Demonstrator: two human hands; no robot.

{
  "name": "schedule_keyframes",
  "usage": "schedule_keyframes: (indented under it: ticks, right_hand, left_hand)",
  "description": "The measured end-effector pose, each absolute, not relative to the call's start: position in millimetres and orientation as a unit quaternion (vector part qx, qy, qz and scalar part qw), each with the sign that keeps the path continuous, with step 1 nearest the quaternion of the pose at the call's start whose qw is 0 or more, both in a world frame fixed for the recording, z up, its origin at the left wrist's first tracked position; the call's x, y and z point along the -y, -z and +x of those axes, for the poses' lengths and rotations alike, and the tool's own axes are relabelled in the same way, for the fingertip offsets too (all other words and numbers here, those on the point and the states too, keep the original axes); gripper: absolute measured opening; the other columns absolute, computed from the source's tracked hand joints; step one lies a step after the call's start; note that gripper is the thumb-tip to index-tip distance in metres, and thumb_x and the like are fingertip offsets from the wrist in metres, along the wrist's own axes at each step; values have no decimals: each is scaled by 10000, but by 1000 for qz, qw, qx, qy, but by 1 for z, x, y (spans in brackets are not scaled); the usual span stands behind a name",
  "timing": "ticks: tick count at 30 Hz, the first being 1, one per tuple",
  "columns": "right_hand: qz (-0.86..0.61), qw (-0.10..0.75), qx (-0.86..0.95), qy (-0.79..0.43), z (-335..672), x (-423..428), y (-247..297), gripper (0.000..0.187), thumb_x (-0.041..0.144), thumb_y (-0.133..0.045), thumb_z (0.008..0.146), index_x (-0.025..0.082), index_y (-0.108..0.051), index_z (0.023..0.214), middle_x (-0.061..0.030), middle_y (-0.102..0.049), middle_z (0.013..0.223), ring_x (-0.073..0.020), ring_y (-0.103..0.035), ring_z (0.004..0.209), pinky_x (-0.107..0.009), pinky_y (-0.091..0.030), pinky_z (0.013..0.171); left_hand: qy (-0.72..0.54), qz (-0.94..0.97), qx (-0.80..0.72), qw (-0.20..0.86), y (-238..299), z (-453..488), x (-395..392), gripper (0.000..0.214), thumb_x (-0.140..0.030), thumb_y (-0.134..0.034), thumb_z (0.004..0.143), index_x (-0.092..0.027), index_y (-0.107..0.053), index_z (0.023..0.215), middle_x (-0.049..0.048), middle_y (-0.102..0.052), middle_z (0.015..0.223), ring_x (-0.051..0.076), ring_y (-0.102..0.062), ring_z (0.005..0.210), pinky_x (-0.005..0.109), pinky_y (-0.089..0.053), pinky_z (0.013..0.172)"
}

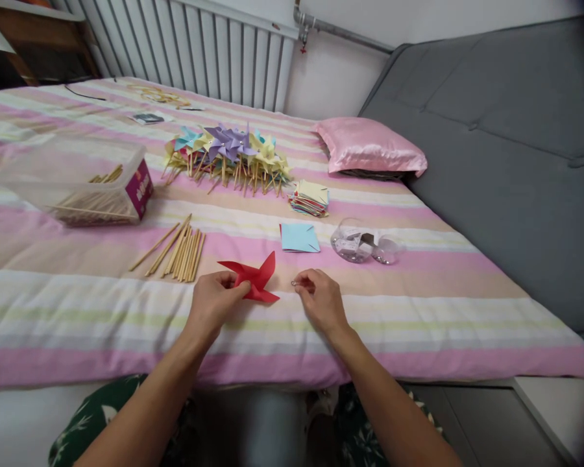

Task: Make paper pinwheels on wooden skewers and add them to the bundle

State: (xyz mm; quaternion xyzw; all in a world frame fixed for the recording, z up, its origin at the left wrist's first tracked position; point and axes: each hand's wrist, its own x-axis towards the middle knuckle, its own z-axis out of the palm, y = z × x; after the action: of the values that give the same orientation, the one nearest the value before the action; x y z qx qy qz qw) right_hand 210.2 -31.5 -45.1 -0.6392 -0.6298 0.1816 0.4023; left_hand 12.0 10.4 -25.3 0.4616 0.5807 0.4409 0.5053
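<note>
Striped bedspread, front edge: left hand pinches red paper pinwheel near centre. Right hand just beside, on its right, fingertips clenched on small pin poking leftward toward pinwheel.

Both my bare forearms reach forward, converging — left grip closed in a pinch, fingers curled; right grip pinched thumb to forefinger, knuckles up.

Left forearm and right forearm were both bare all the way down the frame. Clothing at the lower left was dark green with a pale leafy print.
</note>
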Motion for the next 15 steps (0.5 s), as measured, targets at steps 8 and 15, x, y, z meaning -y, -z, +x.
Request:
schedule_keyframes:
  ticks: [8,15]
  right_hand:
    - [-701,265,650,-125,198,24,41,200,131,-525,798,218,-703,830,-61,-699,915,-204,-632,823,-310,-458,751]
    - [-720,207,658,-73,194,23,45,253,121,-460,833,212,-689,890,-73,-688,904,-198,-623,792,-274,-410,662]
  left_hand:
    - [-411,505,-588,481,22,11,-9,92,-222,-646,543,-143,-601,527,-29,-496,456,83,-403,433,207,-228,426]
    - [-420,473,-577,518,18,13,-6,156,-234,-649,529,-157,-525,474,-44,-449,431,71,-360,413,213,-207,420]
